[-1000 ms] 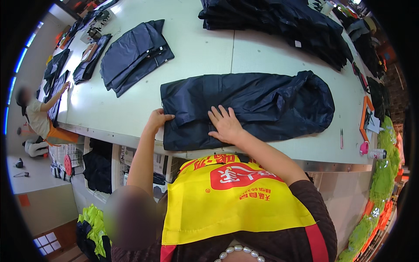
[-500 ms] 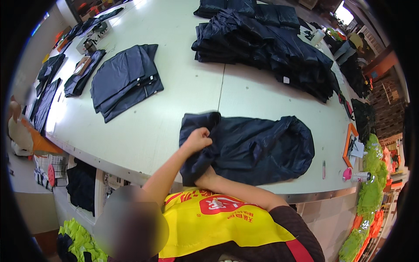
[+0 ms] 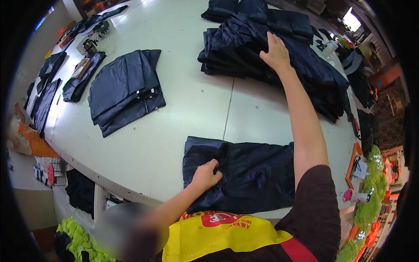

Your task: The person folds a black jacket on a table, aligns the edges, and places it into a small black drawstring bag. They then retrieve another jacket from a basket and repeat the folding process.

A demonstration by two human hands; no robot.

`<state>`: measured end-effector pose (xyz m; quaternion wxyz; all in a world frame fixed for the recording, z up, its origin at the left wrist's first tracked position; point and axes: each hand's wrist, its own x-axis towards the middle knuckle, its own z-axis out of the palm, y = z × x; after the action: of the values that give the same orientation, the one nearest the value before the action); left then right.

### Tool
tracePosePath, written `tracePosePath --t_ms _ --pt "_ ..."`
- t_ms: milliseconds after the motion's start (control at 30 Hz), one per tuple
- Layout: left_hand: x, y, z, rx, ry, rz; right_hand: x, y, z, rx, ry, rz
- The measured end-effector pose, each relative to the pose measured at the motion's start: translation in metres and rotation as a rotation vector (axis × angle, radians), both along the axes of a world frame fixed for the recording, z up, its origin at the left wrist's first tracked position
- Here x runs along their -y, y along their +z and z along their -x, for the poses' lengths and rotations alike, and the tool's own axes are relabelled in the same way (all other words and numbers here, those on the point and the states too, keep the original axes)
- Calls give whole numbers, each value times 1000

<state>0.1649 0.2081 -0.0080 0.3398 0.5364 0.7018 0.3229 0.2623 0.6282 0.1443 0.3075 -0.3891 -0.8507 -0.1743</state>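
Observation:
A dark navy garment (image 3: 248, 179) of thin, slightly shiny fabric lies on the near part of the table, in front of my body. My left hand (image 3: 207, 175) rests on its left half, fingers curled and closed on the cloth. My right arm is stretched far forward and hides the garment's right end. At the end of that arm, my right hand (image 3: 276, 53) lies on top of a large heap of dark garments (image 3: 240, 46), its fingers stretched out and the thumb apart. Nothing shows in its grasp.
A neat stack of folded dark garments (image 3: 126, 87) lies left on the white table (image 3: 183, 109). Folded bundles (image 3: 288, 22) sit behind the heap. An orange tray (image 3: 352, 163) and a spray can (image 3: 361, 197) are at the right edge. A person (image 3: 364, 56) stands far right.
My right hand has left the near garment and reached forward to the heap. My left hand has come down closer to me, still at the garment, whose left part now lies flatter.

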Motion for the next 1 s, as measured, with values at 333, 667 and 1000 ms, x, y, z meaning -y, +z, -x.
tracePosePath --t_ms 333,667,1000 --pt "0 -3 1 28 32 -9 -37 -12 24 53 39 72" --pt "6 18 -17 -37 -16 194 215 41 -115 -205 541 215" --pt "73 68 -61 7 -687 796 350 -87 -193 127 722 592"
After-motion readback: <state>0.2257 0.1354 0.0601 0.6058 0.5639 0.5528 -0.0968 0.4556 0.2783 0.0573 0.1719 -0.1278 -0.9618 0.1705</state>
